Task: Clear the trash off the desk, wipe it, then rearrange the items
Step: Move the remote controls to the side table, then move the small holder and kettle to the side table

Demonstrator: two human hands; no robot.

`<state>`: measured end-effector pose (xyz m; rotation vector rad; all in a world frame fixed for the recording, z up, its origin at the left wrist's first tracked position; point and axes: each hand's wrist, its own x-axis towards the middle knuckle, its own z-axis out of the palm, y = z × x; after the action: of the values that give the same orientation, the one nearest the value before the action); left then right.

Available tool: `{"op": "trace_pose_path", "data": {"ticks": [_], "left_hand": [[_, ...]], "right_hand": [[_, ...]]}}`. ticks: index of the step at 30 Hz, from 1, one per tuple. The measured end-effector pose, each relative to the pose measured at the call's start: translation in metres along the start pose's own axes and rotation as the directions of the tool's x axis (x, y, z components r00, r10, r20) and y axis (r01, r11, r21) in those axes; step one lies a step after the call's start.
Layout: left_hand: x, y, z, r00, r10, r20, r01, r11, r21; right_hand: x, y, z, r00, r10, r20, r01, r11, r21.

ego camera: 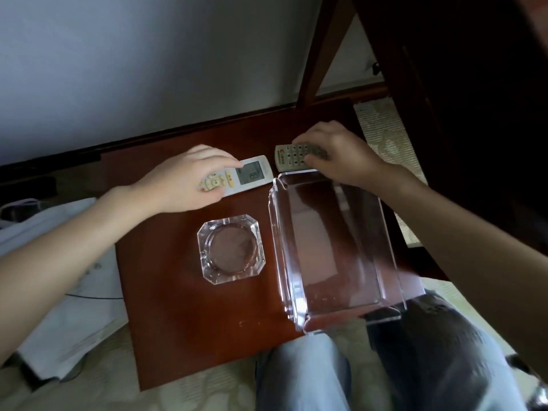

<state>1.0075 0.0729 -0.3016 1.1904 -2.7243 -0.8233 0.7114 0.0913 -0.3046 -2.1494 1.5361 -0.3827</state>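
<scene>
Two remotes lie along the far edge of the desk (178,321), toward 12 o'clock, each under one hand. The white remote (252,173), display up, has its long axis running from about 8 o'clock to 2 o'clock. The left hand (184,179) covers its button end, with the fingers curled over the far side and the thumb on the near side. The grey remote (289,157) lies just beside it at 3 o'clock, its axis close to 9-to-3. The right hand (335,152) clasps its right half in the same way, so both hands are closed, one on each remote, and well apart.

We read this as the rearranging stage, since we see no trash on the desk. The clear tray (277,232) is the likely target. It lies at 6 o'clock from the grey remote, its far rim almost touching that remote, and at about 4 o'clock from the white one. Its long axis runs 12-to-6, across both remotes, so each would need roughly a quarter turn to lie lengthwise inside. The right hand is nearer the tray, while the left would have to cross toward 4 o'clock.

The glass ashtray (207,262) stands at 9 o'clock of the tray, apart from it and at 6 o'clock from the white remote. White papers (74,292) lie off the desk at 9 o'clock.
</scene>
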Motion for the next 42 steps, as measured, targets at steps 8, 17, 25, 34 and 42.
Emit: {"op": "trace_pose_path", "data": {"ticks": [8, 17, 25, 34, 42], "left_hand": [[-0.029, 0.111, -0.048, 0.998, 0.055, -0.032, -0.052, 0.996, 0.074], [-0.037, 0.245, -0.113, 0.993, 0.074, 0.087, -0.088, 0.982, 0.167], [0.005, 0.336, -0.153, 0.974, 0.167, 0.151, -0.196, 0.958, 0.207], [0.117, 0.416, -0.122, 0.984, 0.089, 0.155, -0.131, 0.948, 0.289], [0.244, 0.487, -0.098, 0.982, 0.018, 0.187, -0.07, 0.96, 0.272]], "right_hand": [[-0.08, -0.083, -0.062, 0.985, -0.129, -0.115, 0.089, 0.947, -0.308], [-0.174, -0.133, -0.156, 0.98, -0.027, -0.196, -0.053, 0.92, -0.39], [-0.241, -0.119, -0.224, 0.941, 0.116, -0.318, -0.239, 0.893, -0.382], [-0.258, -0.002, -0.293, 0.932, 0.161, -0.325, -0.296, 0.855, -0.426], [-0.262, 0.132, -0.382, 0.943, 0.183, -0.28, -0.293, 0.855, -0.428]]}}
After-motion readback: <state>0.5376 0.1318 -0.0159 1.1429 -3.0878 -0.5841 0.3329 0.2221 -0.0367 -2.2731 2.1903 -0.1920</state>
